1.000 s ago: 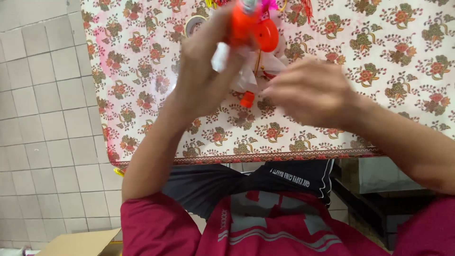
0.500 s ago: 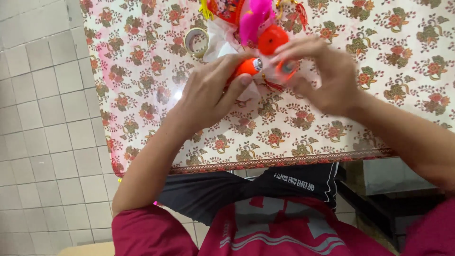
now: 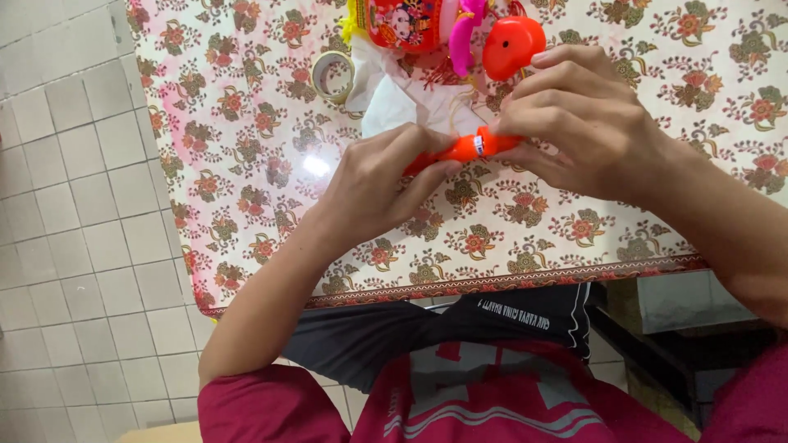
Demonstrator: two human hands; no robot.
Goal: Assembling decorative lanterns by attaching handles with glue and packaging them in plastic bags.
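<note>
My left hand (image 3: pixel 386 184) and my right hand (image 3: pixel 574 123) both grip a slim orange plastic piece (image 3: pixel 472 148), one at each end, just above the flowered tablecloth (image 3: pixel 246 164). Right behind my right hand sits a rounded orange-red plastic toy part (image 3: pixel 510 45). A pink curved piece (image 3: pixel 461 33) and a red printed toy body (image 3: pixel 406 23) lie at the table's far edge. White crumpled paper or plastic (image 3: pixel 394 98) lies under these parts.
A roll of tape (image 3: pixel 332 75) lies on the table left of the white wrapping. The table's near edge (image 3: pixel 492 283) runs above my lap. A tiled floor (image 3: pixel 74 205) fills the left side. A dark shelf (image 3: pixel 657 328) stands under the table at right.
The toy, held up a second ago, was lowered. Both hands now hold only the slim orange piece low over the cloth, with the round orange part left behind them.
</note>
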